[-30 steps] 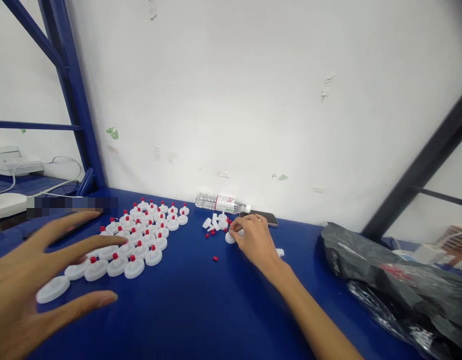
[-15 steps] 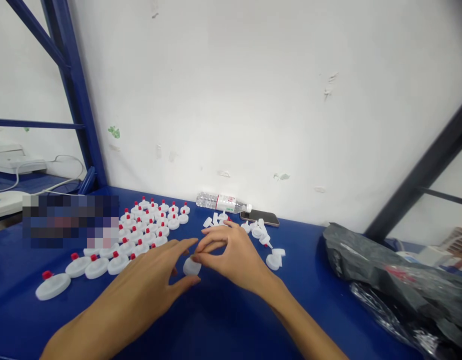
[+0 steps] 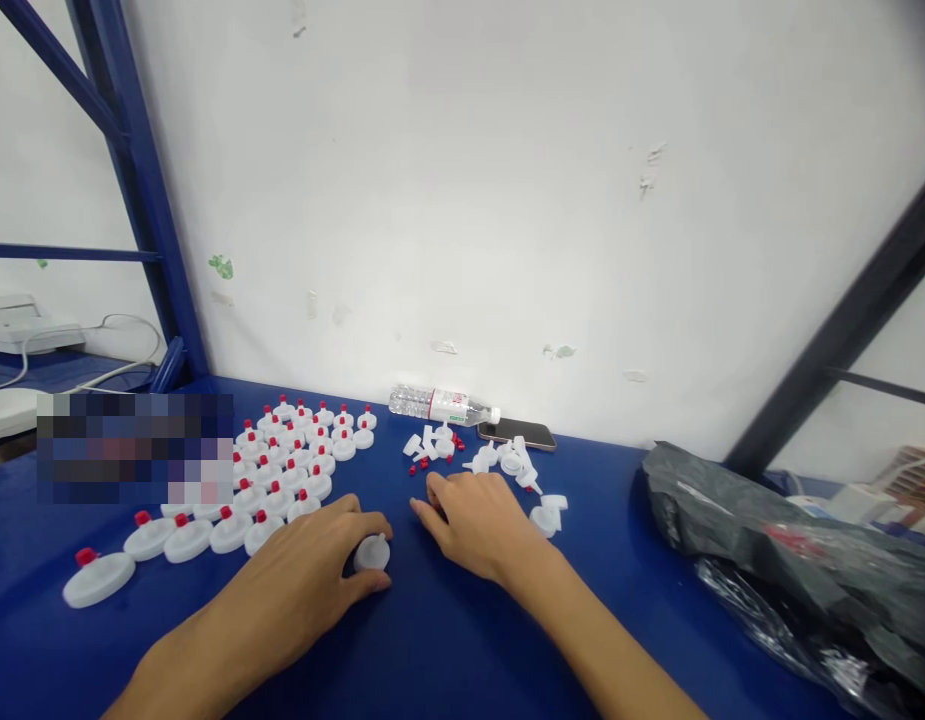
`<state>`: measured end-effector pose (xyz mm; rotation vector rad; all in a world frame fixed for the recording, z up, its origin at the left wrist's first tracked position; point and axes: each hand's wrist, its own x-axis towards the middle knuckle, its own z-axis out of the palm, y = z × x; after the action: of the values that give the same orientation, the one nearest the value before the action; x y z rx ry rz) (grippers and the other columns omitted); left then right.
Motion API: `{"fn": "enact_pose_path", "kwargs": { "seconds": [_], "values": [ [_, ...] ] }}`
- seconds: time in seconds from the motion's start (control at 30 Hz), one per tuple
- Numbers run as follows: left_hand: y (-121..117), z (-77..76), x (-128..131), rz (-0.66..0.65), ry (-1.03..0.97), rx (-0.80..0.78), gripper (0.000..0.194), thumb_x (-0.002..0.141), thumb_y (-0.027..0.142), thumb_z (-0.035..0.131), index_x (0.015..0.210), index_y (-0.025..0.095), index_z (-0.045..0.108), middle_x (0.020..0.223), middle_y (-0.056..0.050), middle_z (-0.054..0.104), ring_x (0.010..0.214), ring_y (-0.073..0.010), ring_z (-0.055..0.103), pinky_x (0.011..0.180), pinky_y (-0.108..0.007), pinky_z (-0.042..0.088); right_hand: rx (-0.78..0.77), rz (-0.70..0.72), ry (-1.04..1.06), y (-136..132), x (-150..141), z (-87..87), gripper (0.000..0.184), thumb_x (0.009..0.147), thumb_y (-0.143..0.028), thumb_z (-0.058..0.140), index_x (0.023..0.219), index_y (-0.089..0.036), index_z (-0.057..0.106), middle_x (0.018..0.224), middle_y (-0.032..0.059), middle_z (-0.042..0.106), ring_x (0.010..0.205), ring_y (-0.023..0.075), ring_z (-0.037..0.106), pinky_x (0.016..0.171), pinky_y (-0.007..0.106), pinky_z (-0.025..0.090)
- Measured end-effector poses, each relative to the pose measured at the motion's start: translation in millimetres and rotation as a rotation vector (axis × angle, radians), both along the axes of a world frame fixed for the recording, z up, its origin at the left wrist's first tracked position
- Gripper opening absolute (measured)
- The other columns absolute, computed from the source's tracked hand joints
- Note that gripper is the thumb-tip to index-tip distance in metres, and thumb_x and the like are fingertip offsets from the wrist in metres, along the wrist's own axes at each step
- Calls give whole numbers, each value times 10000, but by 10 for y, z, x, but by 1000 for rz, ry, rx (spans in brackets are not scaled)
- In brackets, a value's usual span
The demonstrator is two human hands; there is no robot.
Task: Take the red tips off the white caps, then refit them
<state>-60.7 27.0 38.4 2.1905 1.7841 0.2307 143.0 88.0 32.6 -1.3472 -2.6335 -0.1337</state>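
Note:
My left hand (image 3: 312,565) has its thumb and fingers closed around a white plastic nozzle cap (image 3: 372,555), its narrow spout pointing up. Just to the right, my right hand (image 3: 481,520) is low over the table, fingers curled and thumb forward; whatever lies under its fingertips is hidden. Left of my left hand, several white nozzle caps with red tips (image 3: 229,530) stand in rows. Beyond my right hand lie small loose red tips (image 3: 424,463) and a group of white nozzle caps (image 3: 511,462). More white caps (image 3: 543,518) lie beside my right wrist.
A clear water bottle (image 3: 443,405) lies on its side by the wall, next to a phone (image 3: 518,432). A crumpled grey plastic bag (image 3: 777,560) covers the right side of the blue table (image 3: 439,640). Blue posts (image 3: 143,180) rise at the left.
My right hand brought a white nozzle cap toward the middle, and my left hand came over from the left and took it. My right hand then let go and moved slightly right.

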Motion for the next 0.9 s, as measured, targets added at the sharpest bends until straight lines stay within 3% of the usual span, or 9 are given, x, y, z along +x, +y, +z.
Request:
{"fn": "enact_pose_path", "kwargs": {
  "seconds": [0.17,0.3,0.43,0.57,0.7,0.9],
  "values": [
    [-10,6,-8,22,-9,-1,454,869,373,665,1319,323,701,1113,-54,706,995,-282,694,834,-390,458,-9,84,5,-40,-85,-40,215,1072,-288,515,973,-199,684,894,88,788,747,240,730,596,321,323],
    [-22,29,-85,49,7,7,451,837,394,683,1276,300,724,1077,-53,730,968,-281,694,796,-383,459,-185,146,437,-60,-110,21,311,1085,-387,550,847,-223,664,755,-13,715,675,148,637,602,274,337],
    [-45,42,-232,68,67,-2,345,809,397,689,1124,285,773,1048,-64,768,953,-309,717,784,-409,472,-419,291,784,-99,-189,7,320,1041,-448,640,842,-218,739,801,-21,711,660,116,598,633,240,422],
    [-77,47,-352,77,102,4,453,794,384,700,1228,271,766,1154,-97,793,1076,-363,728,894,-464,514,-455,329,796,-148,-263,-52,213,1010,-391,703,890,-246,804,872,-12,741,786,141,656,719,244,459],
    [-118,69,-384,89,113,6,503,801,409,701,1288,297,759,1223,-87,793,1165,-380,712,987,-492,513,-505,335,776,-156,-272,-77,201,993,-383,723,887,-233,805,843,-18,748,746,137,648,695,241,454],
    [-149,44,-420,99,96,55,503,820,431,668,1296,300,760,1231,-90,795,1142,-383,718,981,-501,523,-670,337,849,-148,-251,-94,188,1005,-325,657,916,-217,783,825,-8,777,722,153,699,664,234,495]
  ]
}}
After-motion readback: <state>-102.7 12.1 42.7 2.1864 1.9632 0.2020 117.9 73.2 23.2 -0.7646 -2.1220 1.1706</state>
